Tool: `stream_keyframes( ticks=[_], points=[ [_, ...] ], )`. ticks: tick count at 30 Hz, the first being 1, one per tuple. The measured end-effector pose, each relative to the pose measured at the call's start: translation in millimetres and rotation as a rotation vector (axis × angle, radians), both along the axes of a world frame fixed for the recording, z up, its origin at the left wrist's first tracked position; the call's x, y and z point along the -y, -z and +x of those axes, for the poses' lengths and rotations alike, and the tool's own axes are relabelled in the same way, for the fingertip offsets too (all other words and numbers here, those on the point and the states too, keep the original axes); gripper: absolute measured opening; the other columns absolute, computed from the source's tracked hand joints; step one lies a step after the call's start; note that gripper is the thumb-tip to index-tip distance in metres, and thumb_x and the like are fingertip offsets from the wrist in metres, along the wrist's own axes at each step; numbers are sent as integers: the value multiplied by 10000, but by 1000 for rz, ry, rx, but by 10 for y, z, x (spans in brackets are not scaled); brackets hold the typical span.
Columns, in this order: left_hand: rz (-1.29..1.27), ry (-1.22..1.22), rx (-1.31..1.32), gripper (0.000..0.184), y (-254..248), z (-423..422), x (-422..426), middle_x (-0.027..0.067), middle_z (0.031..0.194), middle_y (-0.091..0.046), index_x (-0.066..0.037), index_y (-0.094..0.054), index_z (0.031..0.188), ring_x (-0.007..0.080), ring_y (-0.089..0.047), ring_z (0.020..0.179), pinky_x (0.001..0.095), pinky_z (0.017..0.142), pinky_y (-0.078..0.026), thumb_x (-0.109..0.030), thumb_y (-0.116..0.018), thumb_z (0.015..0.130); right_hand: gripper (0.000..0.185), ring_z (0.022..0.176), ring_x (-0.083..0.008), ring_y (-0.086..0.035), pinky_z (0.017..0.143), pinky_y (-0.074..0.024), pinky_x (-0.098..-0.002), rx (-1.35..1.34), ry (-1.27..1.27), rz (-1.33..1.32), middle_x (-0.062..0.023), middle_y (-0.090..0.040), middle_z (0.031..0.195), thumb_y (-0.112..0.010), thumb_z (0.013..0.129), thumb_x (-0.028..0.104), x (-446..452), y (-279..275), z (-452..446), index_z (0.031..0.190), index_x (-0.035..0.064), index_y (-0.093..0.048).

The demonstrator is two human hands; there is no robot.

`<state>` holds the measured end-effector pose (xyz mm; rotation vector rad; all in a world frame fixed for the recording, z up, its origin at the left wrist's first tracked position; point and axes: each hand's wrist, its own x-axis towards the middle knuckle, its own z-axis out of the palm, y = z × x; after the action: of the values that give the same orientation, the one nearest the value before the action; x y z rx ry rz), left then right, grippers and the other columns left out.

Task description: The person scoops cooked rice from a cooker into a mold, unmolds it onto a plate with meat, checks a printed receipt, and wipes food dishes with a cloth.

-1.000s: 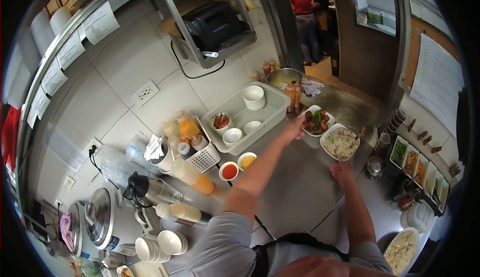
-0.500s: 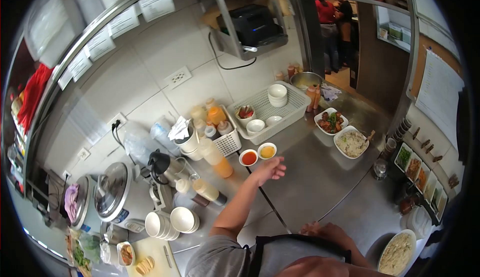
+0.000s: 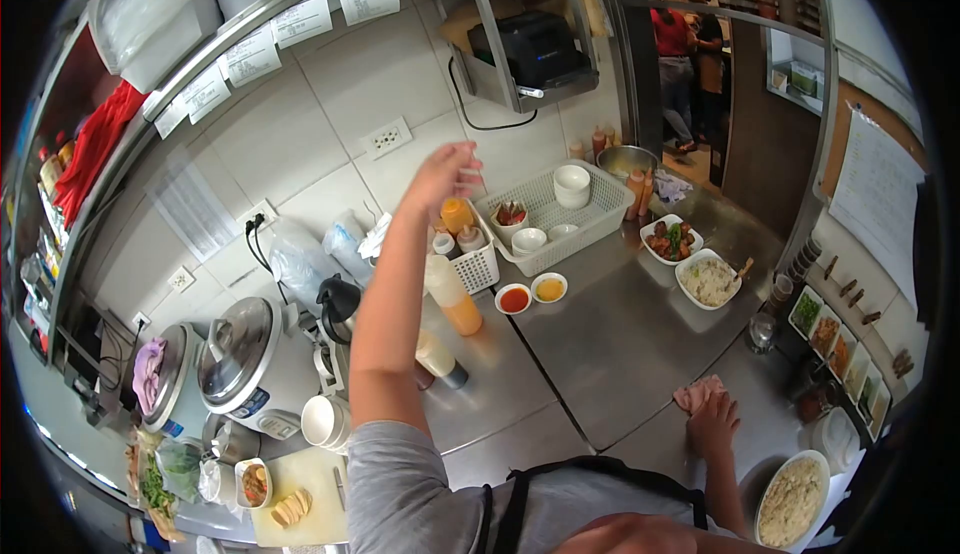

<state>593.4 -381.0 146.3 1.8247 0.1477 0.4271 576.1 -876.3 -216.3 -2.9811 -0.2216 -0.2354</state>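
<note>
My left hand (image 3: 445, 176) is raised in front of the tiled wall, fingers loosely apart and holding nothing. Below it, sauce bottles (image 3: 456, 216) stand in a white basket (image 3: 478, 267), partly hidden by my forearm. A squeeze bottle with orange sauce (image 3: 463, 316) stands in front of the basket. Two small bowls, one of red sauce (image 3: 514, 300) and one of yellow sauce (image 3: 549, 288), sit on the steel counter. My right hand (image 3: 714, 422) rests on a pinkish cloth (image 3: 699, 392) on the counter, gripping it from above.
A perforated tray (image 3: 560, 239) holds white bowls. Behind my right hand stand a bowl of meat with greens (image 3: 670, 241) and a rice bowl (image 3: 708, 282). A large rice bowl (image 3: 792, 502) is near my right forearm. Cookers (image 3: 240, 354) and a cutting board (image 3: 300, 499) lie left.
My left hand has risen from beside the sauce bowls, up and left above the bottles. My right hand has moved from near my apron out to the right, onto the counter with the cloth.
</note>
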Motion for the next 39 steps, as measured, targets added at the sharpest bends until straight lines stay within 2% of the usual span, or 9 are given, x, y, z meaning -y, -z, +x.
stream_keyframes(
  ticks=[10, 16, 17, 19, 21, 22, 28, 35, 39],
  points=[
    [456, -301, 395, 437, -1244, 1220, 35, 75, 1088, -512, -58, -460, 1156, 195, -460, 1002, 336, 816, -383, -292, -523, 792, 546, 1190, -377, -254, 921, -202, -564, -21, 95, 137, -136, -308, 1292, -533, 685, 242, -98, -126, -115, 1191, 92, -394],
    [235, -217, 694, 412, -1815, 1752, 312, 121, 1017, -569, 40, -532, 1054, 205, -523, 925, 295, 819, -385, -175, -585, 707, 542, 1195, -372, -247, 954, -174, -530, -38, 94, 204, -142, -304, 1298, -535, 673, 251, -97, -177, -111, 1171, 71, -417],
    [215, -182, 589, 448, -1892, 1803, 295, 117, 1153, -483, -6, -483, 1125, 230, -368, 1130, 320, 946, -251, -261, -547, 762, 542, 1197, -372, -245, 958, -170, -526, -45, 102, 206, -143, -306, 1296, -535, 671, 252, -92, -180, -112, 1168, 68, -419],
    [189, -268, 600, 426, -2086, 2065, 116, 108, 1147, -482, -29, -497, 1113, 222, -390, 1093, 341, 910, -281, -274, -536, 767, 542, 1199, -370, -241, 966, -162, -517, -60, 110, 213, -146, -309, 1294, -534, 665, 252, -101, -173, -108, 1161, 63, -424],
    [155, -250, 424, 637, -2123, 2168, 47, 144, 1297, -270, -75, -289, 1256, 304, -202, 1204, 484, 928, -206, -396, -509, 752, 535, 1199, -371, -242, 968, -161, -513, -49, 115, 211, -148, -317, 1288, -533, 660, 247, -100, -138, -111, 1150, 61, -429],
    [139, -242, 338, 751, -2133, 2177, 40, 162, 1371, -165, -98, -185, 1328, 344, -109, 1260, 556, 937, -169, -457, -495, 745, 532, 1198, -371, -243, 968, -160, -511, -43, 116, 210, -150, -321, 1285, -533, 657, 244, -103, -133, -104, 1145, 59, -432],
    [162, -51, 495, 557, -1988, 2170, 20, 170, 1221, -405, -19, -377, 1221, 310, -357, 1129, 429, 911, -278, -354, -485, 789, 517, 1193, -371, -252, 965, -165, -509, -2, 93, 228, -157, -336, 1273, -534, 651, 237, -104, -161, -117, 1126, 56, -442],
    [66, 71, 455, 364, -1200, 1469, 598, 18, 942, -508, -76, -517, 1094, 148, -436, 878, 314, 773, -350, -289, -505, 798, 510, 1183, -373, -270, 950, -192, -518, 45, 67, 226, -164, -341, 1273, -527, 674, 227, -81, -114, -143, 1145, 56, -432],
    [-174, 350, 426, 448, -515, 962, 675, 26, 1086, -458, -56, -461, 1159, 151, -415, 938, 327, 807, -347, -318, -493, 798, 527, 1182, -371, -275, 939, -209, -527, 55, 63, 215, -157, -334, 1280, -532, 683, 240, -85, -158, -169, 1168, 66, -422]
  ],
)
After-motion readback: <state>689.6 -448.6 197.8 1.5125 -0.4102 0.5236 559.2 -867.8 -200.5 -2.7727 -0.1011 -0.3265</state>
